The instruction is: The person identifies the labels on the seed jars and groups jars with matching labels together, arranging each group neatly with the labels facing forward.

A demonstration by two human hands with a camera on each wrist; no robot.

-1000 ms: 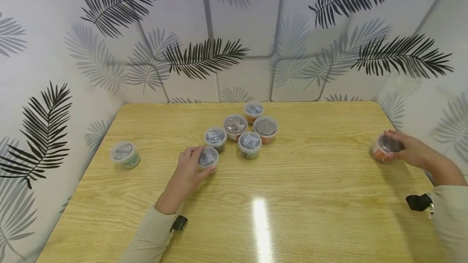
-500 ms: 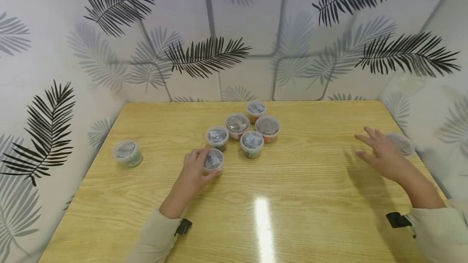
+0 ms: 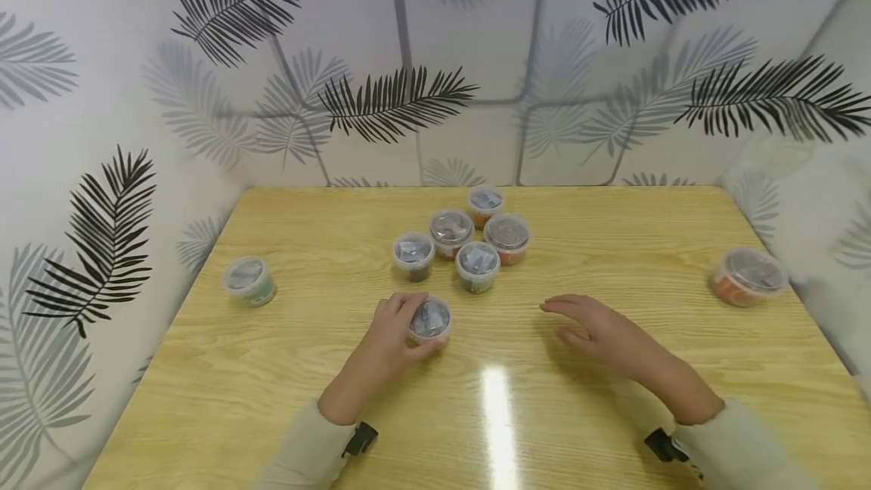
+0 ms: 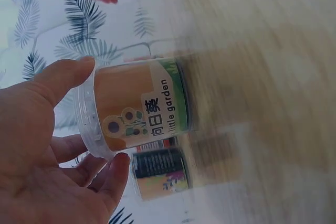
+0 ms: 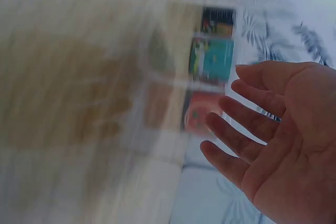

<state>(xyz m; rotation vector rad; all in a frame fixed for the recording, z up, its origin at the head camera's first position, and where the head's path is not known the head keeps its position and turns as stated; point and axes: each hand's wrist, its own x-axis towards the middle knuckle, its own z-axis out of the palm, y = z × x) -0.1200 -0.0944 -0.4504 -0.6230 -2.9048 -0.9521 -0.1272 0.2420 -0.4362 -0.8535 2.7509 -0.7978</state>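
My left hand grips a small clear plastic tub by its lidded rim, thumb on one side and fingers on the other. The left wrist view shows that tub's sunflower label, reading "little garden". Just behind it stand a dark-filled tub and a green-labelled tub. My right hand is over the table to the right of these, holding nothing. Its fingers are spread and loosely bent in the right wrist view, where a teal label and a red one show beyond.
Further back sit two wide orange-labelled tubs and a smaller orange one. A wide tub stands near the right edge of the wooden table. Another tub is at the left. Leaf-patterned covering rises behind.
My right hand has let go of the wide tub near the right edge and moved left towards the middle. My left hand has drawn its tub rightward and nearer, away from the group.
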